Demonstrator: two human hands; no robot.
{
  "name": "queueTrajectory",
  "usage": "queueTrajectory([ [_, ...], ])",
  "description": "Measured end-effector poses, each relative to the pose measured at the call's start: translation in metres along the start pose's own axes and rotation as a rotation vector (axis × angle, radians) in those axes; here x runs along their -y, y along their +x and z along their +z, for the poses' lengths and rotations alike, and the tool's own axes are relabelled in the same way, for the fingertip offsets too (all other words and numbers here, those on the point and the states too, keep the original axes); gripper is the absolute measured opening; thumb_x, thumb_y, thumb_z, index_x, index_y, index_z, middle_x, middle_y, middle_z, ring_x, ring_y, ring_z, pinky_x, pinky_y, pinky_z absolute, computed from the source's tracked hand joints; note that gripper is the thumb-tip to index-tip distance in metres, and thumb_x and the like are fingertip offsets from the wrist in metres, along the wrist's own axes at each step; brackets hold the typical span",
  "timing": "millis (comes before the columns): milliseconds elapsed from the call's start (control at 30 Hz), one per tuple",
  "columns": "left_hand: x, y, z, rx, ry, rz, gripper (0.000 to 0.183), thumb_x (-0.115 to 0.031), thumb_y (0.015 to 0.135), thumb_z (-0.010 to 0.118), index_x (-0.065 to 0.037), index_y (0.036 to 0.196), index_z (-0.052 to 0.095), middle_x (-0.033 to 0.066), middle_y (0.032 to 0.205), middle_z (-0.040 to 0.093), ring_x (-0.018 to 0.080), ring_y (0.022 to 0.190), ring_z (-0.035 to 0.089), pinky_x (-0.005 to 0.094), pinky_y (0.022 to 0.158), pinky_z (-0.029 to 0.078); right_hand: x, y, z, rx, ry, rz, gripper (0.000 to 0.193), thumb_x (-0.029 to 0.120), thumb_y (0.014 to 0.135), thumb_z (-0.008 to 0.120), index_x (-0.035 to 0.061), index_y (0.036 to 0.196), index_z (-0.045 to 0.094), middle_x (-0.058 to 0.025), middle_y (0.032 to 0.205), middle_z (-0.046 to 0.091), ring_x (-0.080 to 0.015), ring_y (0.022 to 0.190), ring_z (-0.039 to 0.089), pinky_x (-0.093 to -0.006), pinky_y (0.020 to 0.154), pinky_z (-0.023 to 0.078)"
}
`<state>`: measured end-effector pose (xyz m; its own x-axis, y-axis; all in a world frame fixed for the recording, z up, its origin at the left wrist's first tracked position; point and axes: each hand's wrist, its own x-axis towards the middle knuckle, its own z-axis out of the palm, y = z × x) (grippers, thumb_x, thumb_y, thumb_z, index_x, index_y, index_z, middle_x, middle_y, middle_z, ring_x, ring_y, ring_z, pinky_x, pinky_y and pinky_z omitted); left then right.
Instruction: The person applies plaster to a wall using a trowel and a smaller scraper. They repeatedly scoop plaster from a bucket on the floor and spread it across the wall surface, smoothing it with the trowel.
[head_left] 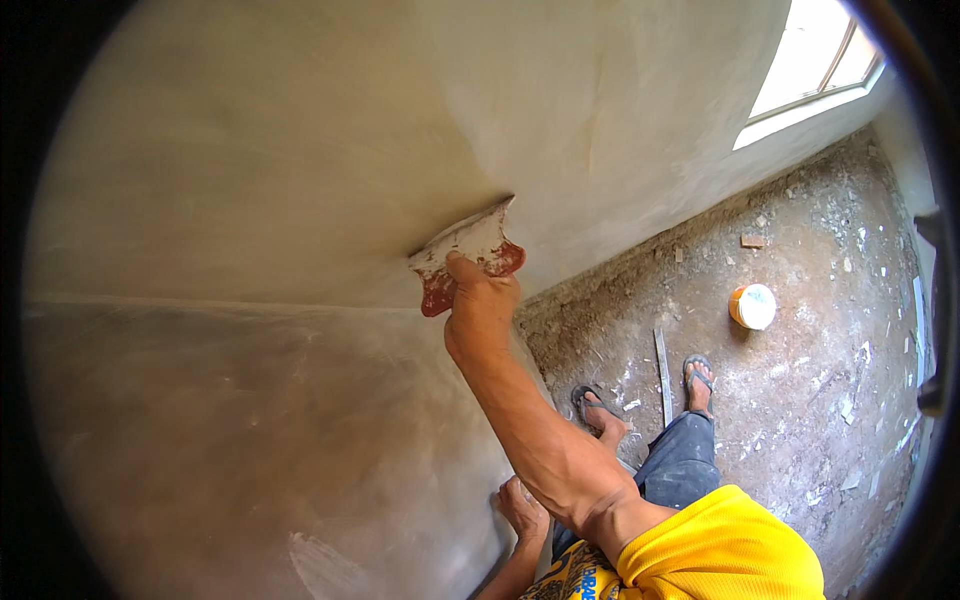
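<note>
My right hand grips a wide putty spreader, its thumb lying over the front. The spreader's red body is smeared with whitish putty, and its long edge lies against the smooth grey-beige plastered wall. Lower down, close to my body, my left hand rests on the darker lower part of the wall. Its fingers look laid against the surface, though partly hidden, and no tool shows in it. A pale putty smear marks the wall near the bottom of the view.
On the rough, debris-strewn floor stands an orange bucket with a white top. A long flat strip lies between my sandalled feet. A small brick piece sits near the wall's foot. At the upper right is a bright window.
</note>
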<state>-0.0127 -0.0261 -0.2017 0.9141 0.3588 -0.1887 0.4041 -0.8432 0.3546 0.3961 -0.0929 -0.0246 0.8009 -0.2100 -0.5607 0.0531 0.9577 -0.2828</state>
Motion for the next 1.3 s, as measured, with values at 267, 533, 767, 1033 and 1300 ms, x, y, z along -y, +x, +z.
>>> queueTrajectory([
  [267,-0.049,0.031,-0.060,-0.068,0.008,0.030,0.041,-0.015,0.087,0.065,-0.004,0.126,0.062,0.0235,0.113,0.066,0.0458,0.107,0.058,0.0557,0.098,0.042,0.030,-0.035,0.090,0.094,-0.001,-0.034,0.013,-0.005,0.083,0.063,0.0063,0.081,0.058,0.0002,0.077,0.061,-0.0105,0.068,0.056,-0.0294,0.064,0.044],
  [533,-0.081,0.045,-0.099,-0.238,-0.013,0.214,0.035,-0.030,0.098,0.060,-0.007,0.125,0.066,0.0219,0.115,0.069,0.0465,0.106,0.061,0.0565,0.093,0.046,0.080,-0.090,0.183,0.271,-0.054,0.032,0.005,-0.004,0.081,0.056,-0.0015,0.080,0.052,-0.0090,0.065,0.058,-0.0214,0.061,0.064,-0.0369,0.053,0.052],
  [767,-0.037,0.046,-0.061,-0.117,-0.087,0.193,0.036,-0.014,0.090,0.062,-0.003,0.123,0.061,0.0222,0.111,0.064,0.0454,0.107,0.057,0.0553,0.097,0.043,0.112,-0.132,0.159,0.578,-0.172,-0.037,0.006,0.003,0.087,0.059,-0.0008,0.092,0.060,-0.0073,0.071,0.064,-0.0188,0.060,0.064,-0.0352,0.052,0.053],
  [1033,-0.013,-0.012,0.018,0.273,-0.147,-0.216,0.037,-0.020,0.098,0.066,0.000,0.128,0.056,0.0288,0.111,0.067,0.0463,0.103,0.065,0.0506,0.091,0.050,0.056,0.022,-0.178,0.097,-0.376,0.337,0.024,-0.001,0.085,0.066,-0.0020,0.109,0.064,-0.0128,0.085,0.072,-0.0217,0.064,0.068,-0.0349,0.053,0.056],
  [1300,0.016,-0.081,0.157,0.428,-0.149,-0.238,0.041,-0.021,0.097,0.067,-0.001,0.132,0.056,0.0268,0.112,0.068,0.0473,0.104,0.066,0.0518,0.091,0.051,-0.034,0.174,-0.474,-0.203,-0.351,0.284,0.027,-0.008,0.088,0.059,-0.0038,0.114,0.063,-0.0136,0.097,0.072,-0.0286,0.083,0.074,-0.0413,0.071,0.063],
])
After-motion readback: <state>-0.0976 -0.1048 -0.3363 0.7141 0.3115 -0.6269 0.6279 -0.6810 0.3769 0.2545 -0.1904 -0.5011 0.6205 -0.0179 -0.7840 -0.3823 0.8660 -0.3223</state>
